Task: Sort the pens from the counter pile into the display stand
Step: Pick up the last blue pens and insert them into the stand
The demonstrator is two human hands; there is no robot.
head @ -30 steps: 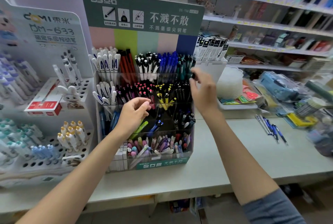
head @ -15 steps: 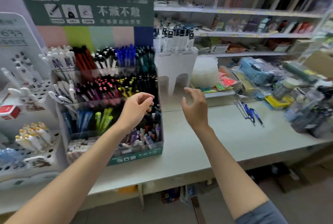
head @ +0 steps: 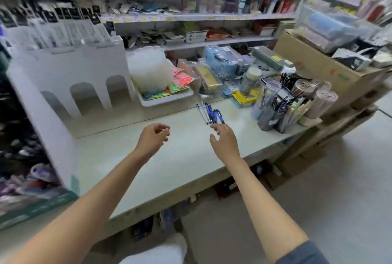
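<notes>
Stationery shop, packed shelves behind a pale counter [head: 169,168]. The display stand [head: 31,157] sits blurred at the far left edge of the frame. The left hand [head: 152,138], mid-frame, hangs loosely curled and empty, probably just waiting. The right hand [head: 224,142] is empty too, fingers spread, reaching toward the pens [head: 209,113] piled just above it. Looks like it's lining up a grab.

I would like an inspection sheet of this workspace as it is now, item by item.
Surface: pale counter.
Job's things: small pile of pens lying on counter; display stand at far left, blurred.
Clutter: white tray, pen jars, cardboard box along the back and right.
Hands: left hand loosely curled, empty; right hand open, close to the pens.
Cables: nothing seen.
Surroundings: stocked shop shelves.
</notes>
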